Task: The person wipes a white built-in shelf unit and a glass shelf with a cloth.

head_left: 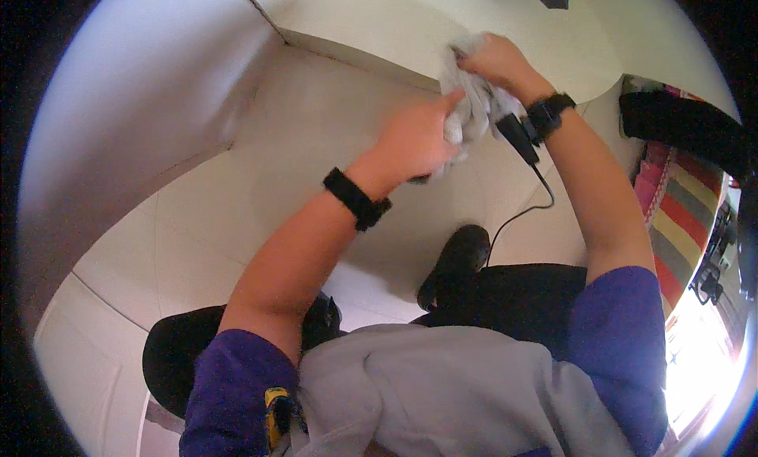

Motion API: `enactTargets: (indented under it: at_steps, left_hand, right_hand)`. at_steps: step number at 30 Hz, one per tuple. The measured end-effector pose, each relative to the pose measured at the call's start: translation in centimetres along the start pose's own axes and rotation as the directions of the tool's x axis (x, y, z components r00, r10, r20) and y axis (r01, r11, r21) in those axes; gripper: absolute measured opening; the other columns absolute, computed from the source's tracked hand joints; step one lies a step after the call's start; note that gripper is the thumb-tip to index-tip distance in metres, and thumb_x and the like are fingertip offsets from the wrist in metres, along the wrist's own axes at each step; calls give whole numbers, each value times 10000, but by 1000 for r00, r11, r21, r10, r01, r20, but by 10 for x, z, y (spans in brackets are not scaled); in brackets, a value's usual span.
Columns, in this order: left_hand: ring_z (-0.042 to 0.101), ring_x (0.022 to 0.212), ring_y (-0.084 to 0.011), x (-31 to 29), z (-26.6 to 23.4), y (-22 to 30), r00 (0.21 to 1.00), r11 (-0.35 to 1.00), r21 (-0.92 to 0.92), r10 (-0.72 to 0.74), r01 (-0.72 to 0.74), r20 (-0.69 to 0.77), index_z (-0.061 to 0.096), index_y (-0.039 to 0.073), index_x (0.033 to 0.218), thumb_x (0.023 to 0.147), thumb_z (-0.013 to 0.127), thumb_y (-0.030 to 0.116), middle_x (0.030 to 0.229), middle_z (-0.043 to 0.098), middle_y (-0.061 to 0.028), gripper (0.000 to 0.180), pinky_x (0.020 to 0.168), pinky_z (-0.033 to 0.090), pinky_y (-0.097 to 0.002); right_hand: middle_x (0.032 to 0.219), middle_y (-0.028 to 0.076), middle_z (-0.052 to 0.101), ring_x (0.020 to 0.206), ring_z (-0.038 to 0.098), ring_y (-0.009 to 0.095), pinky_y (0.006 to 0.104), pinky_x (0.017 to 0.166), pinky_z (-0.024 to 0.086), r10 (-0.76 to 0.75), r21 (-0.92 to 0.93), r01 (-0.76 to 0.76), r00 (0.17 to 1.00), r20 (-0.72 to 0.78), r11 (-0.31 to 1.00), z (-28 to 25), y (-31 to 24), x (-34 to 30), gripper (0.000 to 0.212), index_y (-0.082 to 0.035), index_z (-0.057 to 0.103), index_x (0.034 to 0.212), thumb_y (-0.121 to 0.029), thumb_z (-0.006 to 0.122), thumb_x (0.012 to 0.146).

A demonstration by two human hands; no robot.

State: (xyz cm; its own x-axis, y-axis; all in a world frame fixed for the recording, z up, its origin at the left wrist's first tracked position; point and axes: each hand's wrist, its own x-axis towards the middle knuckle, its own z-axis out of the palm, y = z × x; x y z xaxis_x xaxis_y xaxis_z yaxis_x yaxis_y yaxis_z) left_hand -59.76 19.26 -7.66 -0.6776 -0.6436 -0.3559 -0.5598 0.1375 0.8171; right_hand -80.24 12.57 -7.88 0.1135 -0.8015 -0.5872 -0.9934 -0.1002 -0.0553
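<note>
A crumpled greyish-white cloth (474,102) is bunched between my two hands, out in front of me near the edge of a white surface. My right hand (499,65) grips its far end, fingers curled round the fabric. At its nearer end, my left hand (414,137) is closed on the cloth, smeared by motion. Each wrist wears a black strap. From the right wrist strap hangs a black plug-like piece (517,138) with a thin cable (545,207) running down toward my legs. A small dark bit shows under the left hand, too unclear to name.
A broad white surface (371,23) with a raised edge spans the far side. A pale wall (142,102) rises at left. Below is a light tiled floor (205,228) with my dark shoe (462,256). Striped fabric (687,196) and a black object (671,117) are at right.
</note>
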Motion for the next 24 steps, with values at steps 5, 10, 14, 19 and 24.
enactTargets:
  at_steps: [5, 10, 14, 19, 24]
  left_hand:
    - [626, 929, -403, 3, 14, -12, 980, 969, -206, 103, -137, -171, 439, 115, 1372, 729, 674, 203, 1028, 646, -237, 690, 830, 502, -425]
    - [622, 950, -397, 17, -7, -2, 990, 988, -115, 88, -101, -113, 455, 113, 1363, 742, 671, 229, 1048, 646, -231, 667, 844, 494, -437]
    - [614, 978, -393, 3, 1, -2, 992, 995, 26, 91, -94, 91, 452, 115, 1369, 737, 674, 239, 1061, 645, -228, 682, 856, 486, -440]
    - [622, 965, -379, 21, 14, 6, 990, 990, -56, 127, -130, -56, 434, 109, 1378, 730, 676, 226, 1059, 646, -228, 701, 852, 489, -436]
    - [623, 994, -367, 31, -25, -1, 979, 994, -77, 61, -78, -195, 430, 82, 1373, 730, 662, 202, 1082, 639, -239, 694, 875, 485, -432]
  right_hand:
    - [1018, 259, 639, 969, 614, 383, 405, 843, 487, 141, 126, -120, 975, -173, 985, -4, -15, -13, 581, 43, 624, 1021, -408, 702, 663]
    - [889, 235, 663, 881, 638, 372, 432, 785, 503, 293, 325, -215, 932, -215, 921, 13, 0, 13, 495, 30, 641, 943, -393, 672, 688]
    - [848, 253, 650, 835, 631, 405, 439, 779, 506, 137, 168, -113, 982, -134, 979, 31, 13, -11, 400, 40, 655, 853, -319, 609, 683]
    - [790, 262, 642, 768, 631, 421, 447, 724, 512, 316, 333, -175, 843, -435, 927, 29, 24, -13, 308, 29, 668, 742, -235, 589, 607]
    - [786, 265, 628, 766, 612, 423, 431, 694, 500, 293, 413, -125, 880, -374, 902, -7, 9, 44, 321, 20, 654, 743, -263, 598, 603]
